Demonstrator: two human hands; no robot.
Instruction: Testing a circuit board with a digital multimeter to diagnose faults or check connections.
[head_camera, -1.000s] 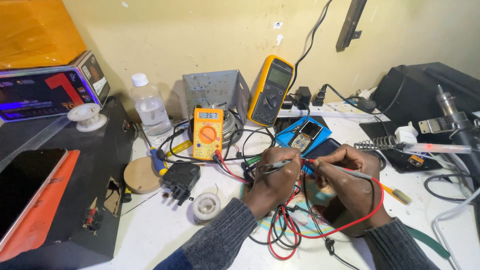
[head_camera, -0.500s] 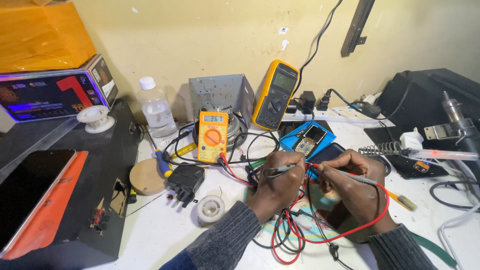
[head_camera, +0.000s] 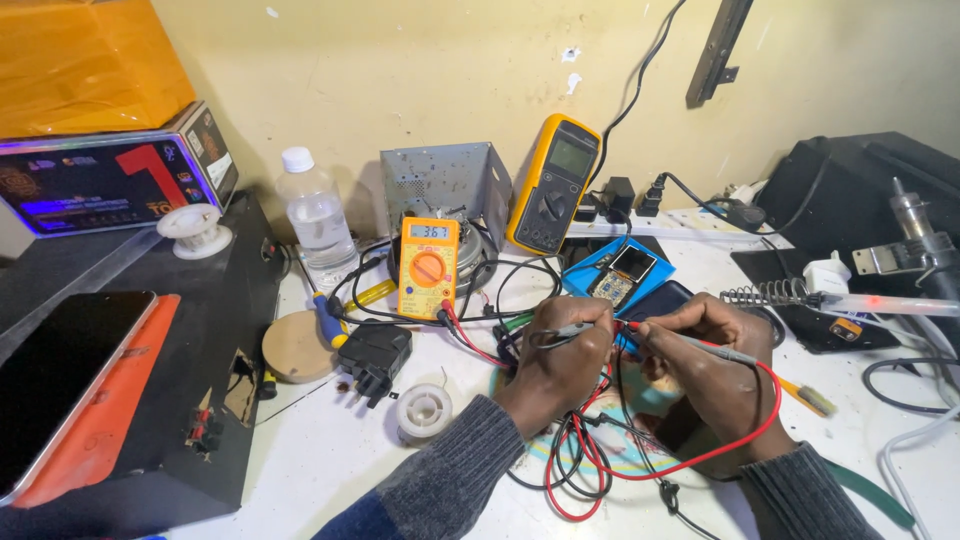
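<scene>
My left hand (head_camera: 556, 360) pinches a black multimeter probe (head_camera: 560, 331), its tip pointing right. My right hand (head_camera: 708, 355) grips the red probe (head_camera: 700, 345), tip pointing left. The two tips meet between my hands over a small part that my fingers hide. Red and black leads (head_camera: 590, 465) loop below my wrists and run up to a small orange multimeter (head_camera: 428, 266) with a lit display. Just beyond my hands lies a blue tray with a small circuit board (head_camera: 622, 272).
A larger yellow multimeter (head_camera: 553, 184) leans on a grey metal box (head_camera: 442, 182). Also on the white bench: a plastic bottle (head_camera: 317, 218), a black plug adapter (head_camera: 372, 355), a solder spool (head_camera: 424, 410), a screwdriver (head_camera: 328, 320). A soldering iron stand (head_camera: 770, 294) sits right, a black case (head_camera: 130, 380) left.
The view has shifted slightly, so the bench sits a little lower and more to the right in frame. Both hands stay on the probes at the same spot.
</scene>
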